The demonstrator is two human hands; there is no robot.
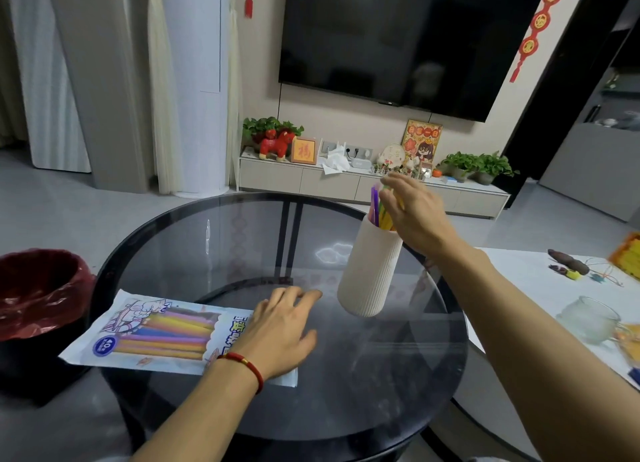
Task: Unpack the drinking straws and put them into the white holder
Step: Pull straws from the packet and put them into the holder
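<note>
Straws (378, 209) in purple, green, yellow and orange are standing bunched in the white ribbed holder (370, 271), their tops rising above its rim. Right hand (412, 216) is hovering at those tops, its fingers (391, 203) curling loosely around the bunch from the right side; whether they are actually pinching the straws or only touching them cannot be told, since the palm is hiding the contact. The holder is leaning slightly to the right on the round dark glass bench (207, 254), right of centre.

Left hand (282, 330) is lying palm down with its fingers (301, 297) spread and relaxed, pressing the right end of the straw packet (152, 333), which is lying flat on the near left part of the bench and overhanging its edge a little. Coloured straws are showing through the packet's printed wrapper. A red string bracelet (247, 366) is circling the left wrist. The fingertips of this hand are reaching close to the base of the holder without touching it.

Left of the bench, a bin lined with a red bag (38, 288) is standing on the floor. To the right, a white table (519, 274) is carrying a frosted glass mug (588, 318) and small bits of clutter. Beyond, a low TV cabinet (311, 181) is holding potted plants, a red toy horse (275, 145) and framed pictures beneath a dark television (398, 39).
</note>
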